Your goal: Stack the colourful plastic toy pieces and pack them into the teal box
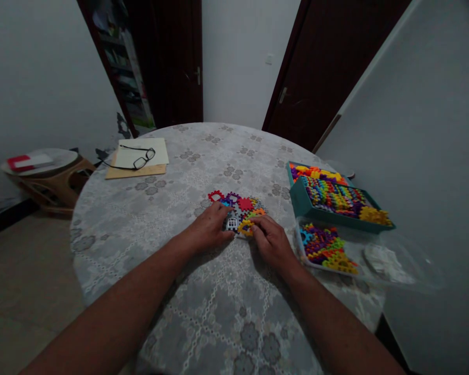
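A cluster of colourful plastic interlocking building pieces with notched edges lies on the table in front of me. It includes a red piece (245,204), a red ring-shaped piece (216,196), a purple piece (232,197) and a white window piece (232,224). My left hand (207,227) grips the cluster's left side, fingers on the far part and thumb at the near edge. Between the thumb and fingers of my right hand (272,240) is a yellow building piece (245,227), against the cluster's near right edge. Whether it is joined there I cannot tell.
On the right stand a green box (316,209) and a clear plastic tray (303,250), both full of building pieces. A clear bag (410,260) lies beside them. Glasses (139,162) rest on papers (156,148) at the left of the round, cloth-covered table (203,323).
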A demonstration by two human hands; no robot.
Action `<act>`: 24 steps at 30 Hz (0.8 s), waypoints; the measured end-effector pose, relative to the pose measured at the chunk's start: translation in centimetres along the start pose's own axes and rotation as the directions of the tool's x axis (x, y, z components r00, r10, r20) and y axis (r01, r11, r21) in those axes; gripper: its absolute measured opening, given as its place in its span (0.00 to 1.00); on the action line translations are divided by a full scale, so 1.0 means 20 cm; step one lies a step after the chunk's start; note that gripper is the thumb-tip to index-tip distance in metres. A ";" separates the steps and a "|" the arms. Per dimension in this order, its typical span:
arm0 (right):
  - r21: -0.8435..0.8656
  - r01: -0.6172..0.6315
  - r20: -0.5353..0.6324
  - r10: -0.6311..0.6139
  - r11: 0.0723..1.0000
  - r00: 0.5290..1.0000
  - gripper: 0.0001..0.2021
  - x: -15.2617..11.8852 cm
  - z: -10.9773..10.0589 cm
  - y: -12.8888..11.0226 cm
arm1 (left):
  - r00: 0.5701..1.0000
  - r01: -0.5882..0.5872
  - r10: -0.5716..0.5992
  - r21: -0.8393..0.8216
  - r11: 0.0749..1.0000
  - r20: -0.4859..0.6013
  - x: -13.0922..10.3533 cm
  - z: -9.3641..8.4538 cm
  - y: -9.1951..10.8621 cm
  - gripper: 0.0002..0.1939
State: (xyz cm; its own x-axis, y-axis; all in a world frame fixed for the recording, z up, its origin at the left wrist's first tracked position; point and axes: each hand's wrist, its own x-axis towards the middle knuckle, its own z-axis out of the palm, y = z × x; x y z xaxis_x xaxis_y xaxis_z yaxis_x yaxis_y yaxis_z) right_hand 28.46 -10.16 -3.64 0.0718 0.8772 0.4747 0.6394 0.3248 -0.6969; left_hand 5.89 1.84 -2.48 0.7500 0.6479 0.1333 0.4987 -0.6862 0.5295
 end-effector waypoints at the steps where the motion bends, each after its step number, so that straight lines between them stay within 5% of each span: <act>1: 0.001 0.002 0.004 -0.002 1.000 1.000 0.12 0.00 0.01 0.00 | 1.000 0.014 -0.014 0.015 1.000 0.000 0.00 0.00 0.00 0.32; 6: -0.001 0.011 0.022 -0.011 1.000 1.000 0.13 -0.01 0.02 0.03 | 0.997 0.069 -0.071 0.071 0.995 0.039 0.02 0.00 0.02 0.23; 13: 0.009 0.054 0.063 -0.055 0.998 0.997 0.13 -0.01 0.03 0.03 | 0.993 0.111 -0.110 -0.009 0.994 0.050 0.03 0.00 0.01 0.24; 18: 0.012 0.063 0.109 -0.064 0.998 0.992 0.15 -0.01 0.03 0.01 | 0.997 0.054 -0.048 -0.100 0.994 0.064 0.01 -0.02 0.00 0.29; 24: -0.005 0.054 0.091 -0.054 0.999 0.994 0.14 -0.01 0.03 0.01 | 0.995 0.011 0.013 -0.227 0.974 0.101 0.01 -0.06 0.04 0.21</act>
State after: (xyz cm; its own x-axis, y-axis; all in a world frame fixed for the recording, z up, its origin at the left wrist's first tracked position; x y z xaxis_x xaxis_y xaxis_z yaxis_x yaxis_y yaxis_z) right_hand 28.12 -10.04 -4.27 -0.0329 0.8871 0.4604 0.6459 0.3704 -0.6675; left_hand 5.89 1.73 -1.02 0.7961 0.6026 0.0551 0.3949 -0.5864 0.7072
